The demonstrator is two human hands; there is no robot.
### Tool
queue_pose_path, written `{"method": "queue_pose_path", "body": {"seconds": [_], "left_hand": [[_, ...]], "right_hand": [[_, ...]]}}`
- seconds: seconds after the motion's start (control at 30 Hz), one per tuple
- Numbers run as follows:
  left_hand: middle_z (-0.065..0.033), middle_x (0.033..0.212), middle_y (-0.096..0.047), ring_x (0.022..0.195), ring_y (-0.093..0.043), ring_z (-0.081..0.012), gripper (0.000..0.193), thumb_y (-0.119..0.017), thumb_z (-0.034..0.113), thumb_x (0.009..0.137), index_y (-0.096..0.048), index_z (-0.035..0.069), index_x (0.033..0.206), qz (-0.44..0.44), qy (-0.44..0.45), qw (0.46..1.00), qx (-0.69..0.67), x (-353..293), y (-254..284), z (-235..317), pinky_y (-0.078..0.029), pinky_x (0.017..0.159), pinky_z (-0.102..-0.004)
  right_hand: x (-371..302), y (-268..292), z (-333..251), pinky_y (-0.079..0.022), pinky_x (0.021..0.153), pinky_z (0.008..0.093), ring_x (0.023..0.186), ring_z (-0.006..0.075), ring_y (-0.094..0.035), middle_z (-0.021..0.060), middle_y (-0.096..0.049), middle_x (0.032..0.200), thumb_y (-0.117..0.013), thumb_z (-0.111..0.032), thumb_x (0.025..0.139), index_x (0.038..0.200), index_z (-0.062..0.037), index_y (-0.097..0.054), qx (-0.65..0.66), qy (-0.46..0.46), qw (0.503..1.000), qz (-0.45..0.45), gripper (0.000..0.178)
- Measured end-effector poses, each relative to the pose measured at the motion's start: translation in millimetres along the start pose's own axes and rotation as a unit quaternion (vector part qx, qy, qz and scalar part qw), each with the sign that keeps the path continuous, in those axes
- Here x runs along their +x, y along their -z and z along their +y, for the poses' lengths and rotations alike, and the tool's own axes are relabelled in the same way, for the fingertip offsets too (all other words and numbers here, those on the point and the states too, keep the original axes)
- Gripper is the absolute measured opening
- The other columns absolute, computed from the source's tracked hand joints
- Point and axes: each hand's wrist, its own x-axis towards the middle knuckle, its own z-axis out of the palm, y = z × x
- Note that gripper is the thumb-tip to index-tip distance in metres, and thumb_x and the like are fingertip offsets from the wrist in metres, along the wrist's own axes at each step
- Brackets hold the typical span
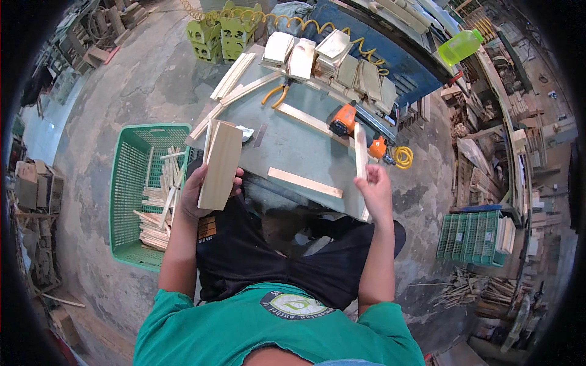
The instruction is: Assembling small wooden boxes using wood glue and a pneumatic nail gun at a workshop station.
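My left hand is closed around a few flat, pale wooden boards, held tilted over the table's left side. With its fingertips, my right hand pinches the near end of a narrow wooden strip at the table's right edge. The strip's far end reaches close to an orange nail gun. Between my hands, a single wooden strip lies along the near edge of the grey-green table. Another strip lies farther back, beside orange-handled pliers.
Stacked boards line the table's far edge, with loose strips at its far left. On the floor at left stands a green basket holding wooden sticks. A yellow coiled hose runs behind. Green crates stand at right.
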Motion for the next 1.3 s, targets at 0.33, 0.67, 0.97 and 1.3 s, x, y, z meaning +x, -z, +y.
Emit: {"method": "queue_pose_path", "body": {"seconds": [0.33,0.67,0.97,1.3], "left_hand": [[-0.0231,0.137,-0.059,0.114,-0.068,-0.0307,0.075,-0.037,0.057,0.108,-0.041,-0.004,0.15,0.062,0.033,0.997,0.035,10.0,13.7,10.1,-0.057,0.097,-0.0419],[-0.0147,0.13,-0.057,0.127,-0.057,-0.0265,0.085,-0.078,0.027,0.091,-0.026,0.012,0.156,0.038,-0.059,0.995,0.078,11.8,-3.1,5.0,-0.056,0.099,-0.0473],[-0.0146,0.14,-0.049,0.128,-0.055,-0.0255,0.116,-0.091,0.034,0.079,-0.015,0.014,0.164,0.044,-0.018,0.987,0.152,0.5,-17.8,-23.5,-0.047,0.11,-0.0433],[-0.0097,0.138,-0.052,0.108,-0.058,-0.0137,0.103,-0.077,0.035,0.091,-0.009,0.014,0.165,-0.007,-0.021,0.971,0.237,4.8,-0.8,-48.0,-0.049,0.074,-0.0268]], "right_hand": [[209.5,-15.7,-85.0,-0.051,0.095,0.0452,0.105,0.0363,-0.067,0.0217,-0.071,0.111,-0.079,-0.044,0.084,0.123,0.001,-0.066,-0.305,0.173,0.916,0.194,0.062],[-34.4,-207.2,-101.8,-0.055,0.094,0.0351,0.102,0.0209,-0.068,0.0112,-0.067,0.12,-0.082,-0.021,0.088,0.125,-0.0009,-0.06,0.051,0.075,0.954,-0.287,0.048],[-76.2,-214.5,-82.4,-0.056,0.092,0.0326,0.098,0.0149,-0.066,0.0065,-0.066,0.107,-0.085,-0.015,0.086,0.112,-0.0035,-0.055,0.156,-0.012,0.952,-0.264,0.041],[-92.5,-210.7,-61.3,-0.05,0.085,0.0268,0.094,0.012,-0.057,0.0042,-0.058,0.109,-0.077,-0.009,0.09,0.134,-0.0037,-0.049,0.159,0.014,0.968,-0.195,0.052]]}}
